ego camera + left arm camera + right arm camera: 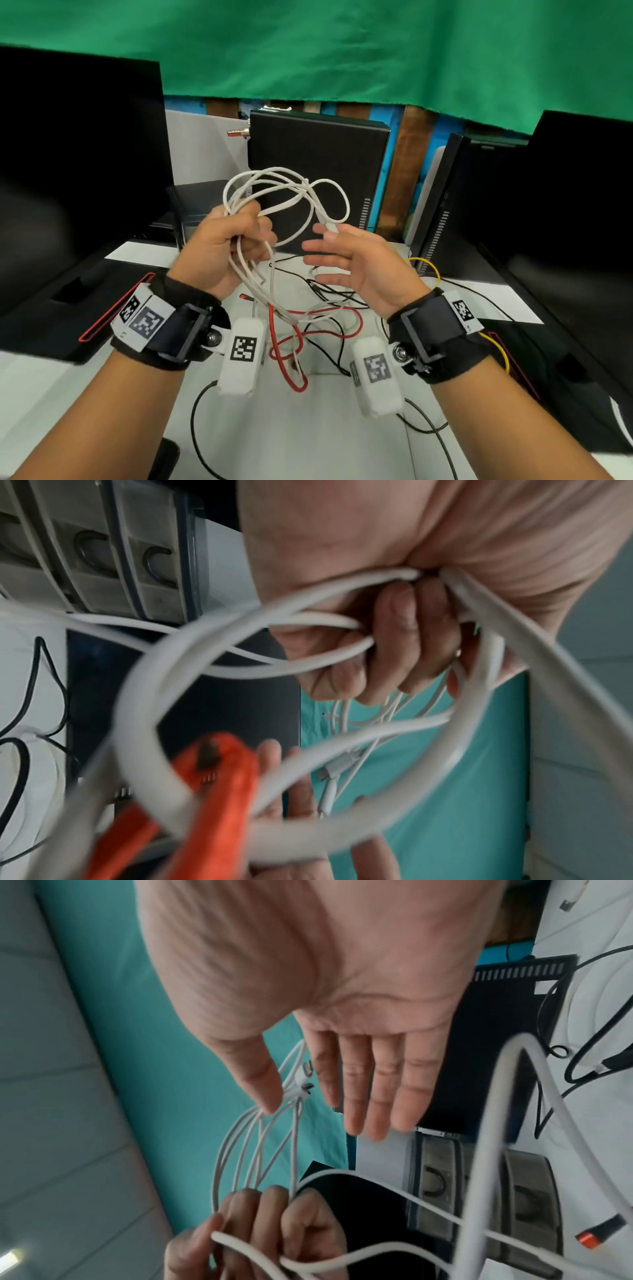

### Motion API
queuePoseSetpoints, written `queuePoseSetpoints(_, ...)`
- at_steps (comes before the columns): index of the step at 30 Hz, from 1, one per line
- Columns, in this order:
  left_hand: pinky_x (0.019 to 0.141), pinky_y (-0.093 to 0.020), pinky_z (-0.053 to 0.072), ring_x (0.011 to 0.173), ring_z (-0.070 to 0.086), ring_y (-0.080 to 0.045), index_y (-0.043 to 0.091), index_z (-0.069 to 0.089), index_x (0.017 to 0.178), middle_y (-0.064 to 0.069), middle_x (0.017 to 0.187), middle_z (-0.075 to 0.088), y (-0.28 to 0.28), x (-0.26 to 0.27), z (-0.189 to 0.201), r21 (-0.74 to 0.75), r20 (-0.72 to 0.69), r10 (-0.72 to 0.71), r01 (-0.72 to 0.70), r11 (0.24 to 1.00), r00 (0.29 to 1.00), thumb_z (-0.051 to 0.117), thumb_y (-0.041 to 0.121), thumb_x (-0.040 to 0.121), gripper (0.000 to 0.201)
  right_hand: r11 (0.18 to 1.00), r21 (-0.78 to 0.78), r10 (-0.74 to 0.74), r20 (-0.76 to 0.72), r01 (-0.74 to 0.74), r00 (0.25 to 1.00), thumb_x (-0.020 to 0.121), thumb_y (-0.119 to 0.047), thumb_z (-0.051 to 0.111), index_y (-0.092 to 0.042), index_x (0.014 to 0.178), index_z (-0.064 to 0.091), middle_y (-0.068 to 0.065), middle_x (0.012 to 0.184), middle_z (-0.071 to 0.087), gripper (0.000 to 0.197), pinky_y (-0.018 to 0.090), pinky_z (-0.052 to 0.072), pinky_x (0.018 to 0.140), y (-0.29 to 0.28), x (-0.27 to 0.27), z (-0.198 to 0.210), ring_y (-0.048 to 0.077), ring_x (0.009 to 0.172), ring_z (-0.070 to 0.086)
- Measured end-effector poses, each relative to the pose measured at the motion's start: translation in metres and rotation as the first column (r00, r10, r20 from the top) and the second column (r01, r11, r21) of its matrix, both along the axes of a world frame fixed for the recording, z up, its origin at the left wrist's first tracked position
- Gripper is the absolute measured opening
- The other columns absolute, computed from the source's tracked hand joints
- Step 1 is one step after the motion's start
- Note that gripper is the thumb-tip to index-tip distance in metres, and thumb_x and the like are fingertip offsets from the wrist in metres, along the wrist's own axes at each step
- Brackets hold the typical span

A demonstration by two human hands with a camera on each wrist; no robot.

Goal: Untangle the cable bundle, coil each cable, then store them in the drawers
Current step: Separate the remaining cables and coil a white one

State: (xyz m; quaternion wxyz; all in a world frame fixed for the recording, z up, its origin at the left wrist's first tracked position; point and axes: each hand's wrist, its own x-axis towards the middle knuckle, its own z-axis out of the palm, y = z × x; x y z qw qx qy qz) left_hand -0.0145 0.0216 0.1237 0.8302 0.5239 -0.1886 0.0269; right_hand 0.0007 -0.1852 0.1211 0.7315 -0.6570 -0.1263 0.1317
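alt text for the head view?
The left hand grips a bundle of looped white cable; the open right hand touches its connector end. Red cable and black cable lie tangled on the white table.

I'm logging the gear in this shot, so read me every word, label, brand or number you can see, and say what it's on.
No readable words, brands or numbers in any view.
Square black-and-white coded markers, patterns without letters: on the left wristband, the left wrist camera, the right wristband and the right wrist camera.
The black computer case shows no legible label.
The white cables carry no visible print.
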Motion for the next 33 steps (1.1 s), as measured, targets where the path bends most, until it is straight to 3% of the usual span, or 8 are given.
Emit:
queuePoseSetpoints(10,0.052,-0.031,0.012,0.044,0.016,-0.011,0.024,0.033,0.054,0.008,0.047,0.026,-0.001,0.013,-0.007,-0.083,-0.071,0.033,-0.039,0.996,0.997,0.056,0.003,0.084,0.044,0.915,-0.321,0.291,0.106,-0.244,0.951,0.081,-0.047,0.064,-0.024,0.122,0.065,0.003,0.109,0.076,0.047,0.031,0.051,0.099,0.010,-0.020,-0.014,0.011,0.100,0.071)
queuePoseSetpoints(13,0.051,-0.023,0.025,0.044,0.027,-0.007,0.021,0.044,0.058,0.007,0.049,0.035,-0.003,0.016,-0.008,-0.085,-0.123,0.140,-0.151,0.985,0.982,0.059,0.006,0.094,0.041,0.936,-0.340,0.017,0.313,0.096,0.949,0.082,-0.047,0.073,-0.028,0.115,0.065,-0.002,0.104,0.074,0.039,0.035,0.054,0.096,0.012,-0.021,-0.016,0.008,0.098,0.069)
queuePoseSetpoints(16,0.054,-0.023,0.032,0.044,0.034,-0.006,0.019,0.043,0.065,0.004,0.055,0.039,-0.008,0.017,-0.006,-0.109,-0.145,0.213,-0.230,0.967,0.966,0.061,0.008,0.095,0.036,0.864,-0.159,-0.318,0.563,0.478,0.763,0.087,-0.043,0.072,-0.021,0.090,0.066,-0.007,0.082,0.067,0.023,0.020,0.052,0.073,0.013,-0.032,-0.016,0.003,0.079,0.062)
queuePoseSetpoints(18,0.052,-0.021,0.033,0.046,0.037,-0.005,0.019,0.045,0.068,0.005,0.056,0.044,-0.012,0.016,-0.004,-0.104,-0.140,0.227,-0.242,0.965,0.964,0.060,0.009,0.096,0.033,0.846,-0.201,-0.290,0.602,0.494,0.744,0.085,-0.051,0.070,-0.018,0.076,0.064,-0.006,0.069,0.062,0.034,0.019,0.050,0.062,0.017,-0.041,-0.020,0.004,0.066,0.057)
queuePoseSetpoints(22,0.054,-0.020,0.040,0.052,0.045,-0.006,0.020,0.051,0.082,0.006,0.063,0.051,-0.019,0.012,-0.005,-0.092,-0.115,0.210,-0.221,0.971,0.971,0.063,0.013,0.095,0.019,0.781,-0.535,-0.068,0.441,0.323,0.895,0.087,-0.052,0.068,-0.017,0.070,0.069,-0.003,0.064,0.067,0.039,0.036,0.058,0.068,0.029,-0.046,-0.033,0.013,0.061,0.063)
queuePoseSetpoints(26,0.050,-0.022,0.046,0.052,0.055,-0.011,0.007,0.060,0.096,0.003,0.064,0.062,-0.022,0.012,-0.011,0.181,0.002,0.380,-0.374,0.910,0.925,0.063,0.015,0.097,0.009,0.886,-0.387,-0.112,0.355,0.255,0.928,0.100,-0.027,0.058,-0.009,0.082,0.072,0.000,0.054,0.057,0.029,0.033,0.051,0.057,0.020,-0.035,-0.019,0.017,0.049,0.052)
queuePoseSetpoints(30,0.043,-0.023,0.042,0.040,0.048,-0.013,0.002,0.062,0.088,0.002,0.051,0.053,-0.028,0.018,-0.025,0.387,0.144,0.514,-0.526,0.757,0.846,0.068,0.015,0.094,0.016,0.906,-0.251,-0.202,0.454,0.342,0.868,0.100,-0.023,0.056,-0.015,0.081,0.071,-0.012,0.049,0.043,0.026,0.030,0.037,0.052,0.000,-0.025,0.007,0.008,0.048,0.039)
queuePoseSetpoints(33,0.043,-0.023,0.044,0.045,0.050,-0.008,0.006,0.063,0.082,-0.002,0.059,0.054,-0.026,0.025,-0.033,0.489,0.154,0.548,-0.546,0.681,0.822,0.070,0.015,0.092,0.015,0.918,-0.075,-0.315,0.457,0.389,0.832,0.101,-0.020,0.053,-0.012,0.083,0.068,0.000,0.056,0.035,0.025,0.030,0.023,0.049,-0.020,-0.019,0.031,0.009,0.046,0.030)
